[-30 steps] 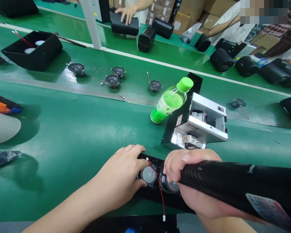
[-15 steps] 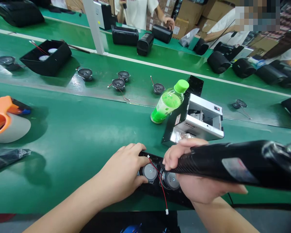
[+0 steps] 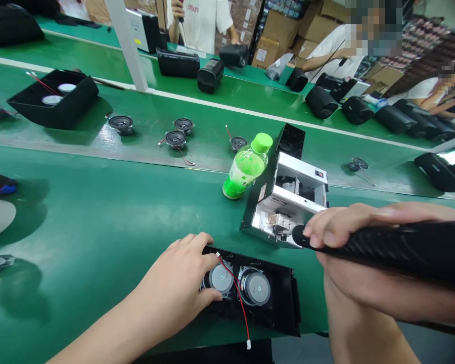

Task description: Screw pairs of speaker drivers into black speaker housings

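A black speaker panel point(image 3: 282, 303) lies on the green bench near its front edge, with two round speaker drivers point(image 3: 257, 289) set in it, magnets facing up. My left hand point(image 3: 182, 283) grips the panel's left end, fingers over the far edge and thumb against the left driver. A red wire point(image 3: 243, 306) with white plugs runs across the drivers and hangs past the near edge. In my right hand point(image 3: 345, 247) is a black electric screwdriver point(image 3: 413, 247), held level. Its nose is at the pick-up spot of a silver screw feeder point(image 3: 303, 202); the bit's tip is hard to make out.
A green-capped bottle point(image 3: 246, 167) stands against the feeder's left side. Behind, loose speaker drivers point(image 3: 121, 125) and an open black speaker housing point(image 3: 56, 101) rest on the line. A white post point(image 3: 127, 45) rises there. Across it, people work among black speakers point(image 3: 210, 76).
My right hand has carried the screwdriver from over the right driver up and right to the feeder, uncovering the panel. My left hand stays on the panel. The view has shifted right.
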`<state>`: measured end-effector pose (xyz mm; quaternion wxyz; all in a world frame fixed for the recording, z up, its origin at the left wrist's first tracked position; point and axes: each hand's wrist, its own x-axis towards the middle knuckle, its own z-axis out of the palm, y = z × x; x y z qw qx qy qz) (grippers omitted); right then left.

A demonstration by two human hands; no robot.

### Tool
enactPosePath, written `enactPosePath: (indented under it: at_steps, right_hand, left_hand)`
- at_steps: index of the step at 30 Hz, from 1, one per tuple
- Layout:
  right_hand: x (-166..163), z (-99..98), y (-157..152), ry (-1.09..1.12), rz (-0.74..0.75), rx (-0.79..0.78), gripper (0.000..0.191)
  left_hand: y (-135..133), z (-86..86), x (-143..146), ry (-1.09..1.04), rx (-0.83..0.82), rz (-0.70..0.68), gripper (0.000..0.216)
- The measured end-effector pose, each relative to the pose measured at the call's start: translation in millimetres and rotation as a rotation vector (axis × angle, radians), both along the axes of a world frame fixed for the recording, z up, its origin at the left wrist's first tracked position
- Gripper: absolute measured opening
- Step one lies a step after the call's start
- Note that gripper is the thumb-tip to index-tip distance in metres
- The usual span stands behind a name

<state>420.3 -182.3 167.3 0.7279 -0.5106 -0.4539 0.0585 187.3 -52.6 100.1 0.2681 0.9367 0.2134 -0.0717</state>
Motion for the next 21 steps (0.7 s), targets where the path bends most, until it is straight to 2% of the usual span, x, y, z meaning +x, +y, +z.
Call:
enactPosePath:
  at_steps: [5, 9, 11, 18, 21]
  right_hand:
    - [-1, -4.9, 20, 0.039, -0.090, -0.023, 0.067]
    - [9, -5.9, 21, 0.120, -0.071, -0.113, 0.079]
    - [10, -6.6, 21, 0.086, -0.063, -0.102, 0.086]
    - [-2, -5.2, 7, 0.096, -0.033, -0.095, 0.085]
    - [2, 1.9, -10, 0.077, 0.008, -0.086, 0.069]
  left_hand:
    - [-3, 2.4, -1, 0.012, -0.002, -0.016, 0.023]
    - [-2, 5.4, -1, 0.026, -0.002, -0.017, 0.022]
    - [-1, 6.0, 0, 0.040, -0.012, -0.012, 0.023]
    - [-1, 2.8, -1, 0.037, -0.030, 0.005, 0.027]
    - [-1, 0.3, -2, 0.021, -0.024, 0.011, 0.031]
